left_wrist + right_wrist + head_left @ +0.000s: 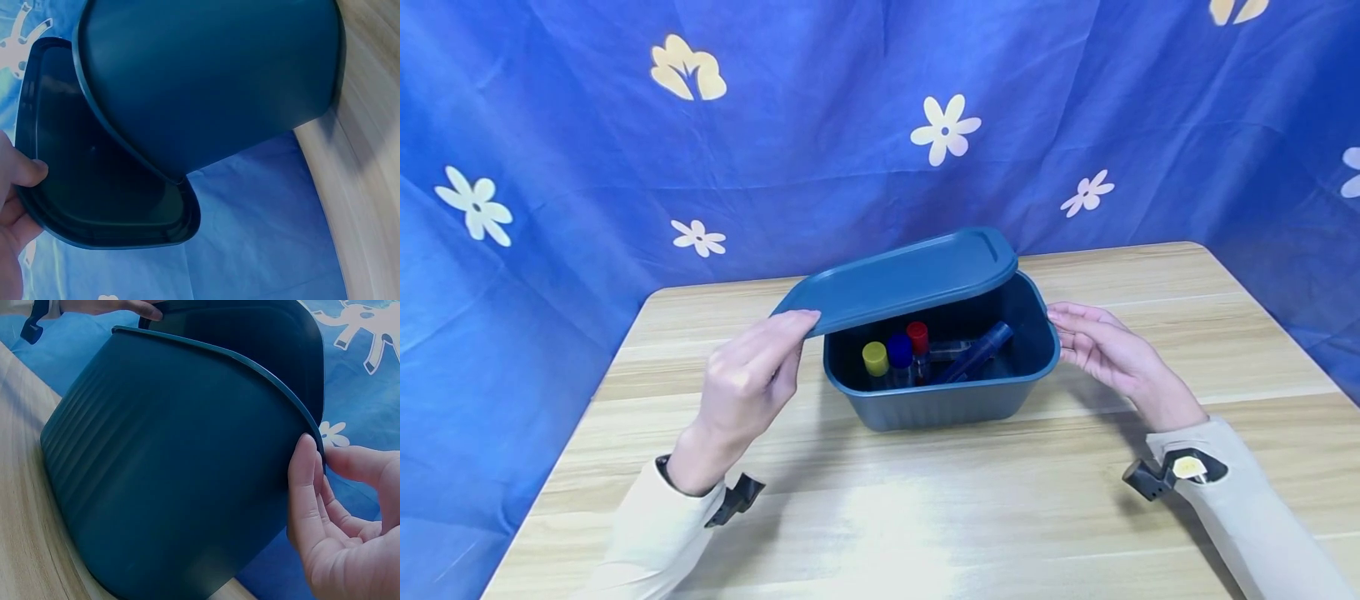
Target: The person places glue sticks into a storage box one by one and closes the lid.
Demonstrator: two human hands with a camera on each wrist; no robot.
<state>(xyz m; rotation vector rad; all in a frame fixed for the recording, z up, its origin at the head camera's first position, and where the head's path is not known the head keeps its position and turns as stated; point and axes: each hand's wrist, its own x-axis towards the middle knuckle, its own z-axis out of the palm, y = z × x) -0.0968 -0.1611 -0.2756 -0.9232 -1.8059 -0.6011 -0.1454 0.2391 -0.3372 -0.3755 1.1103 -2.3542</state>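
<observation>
A dark teal plastic box (940, 407) stands on the table, its matching lid (902, 279) tilted over the back of the opening. My left hand (741, 392) pinches the lid's left end; in the left wrist view the thumb (31, 172) lies on its underside. At the other end, my right hand (1101, 346) pinches the box's right rim, fingertips on the outer wall (169, 462). Inside are small clear containers with a yellow cap (875, 358), a blue cap (899, 350) and a red cap (917, 336). A dark blue tube (973, 354) leans beside them, near a clear piece (950, 349).
The light wood-grain table (1000, 500) extends around the box. Behind it hangs a blue cloth (820, 150) with white flower prints, which also covers the sides. A small black camera (737, 500) is strapped to the left wrist, another (1150, 479) to the right.
</observation>
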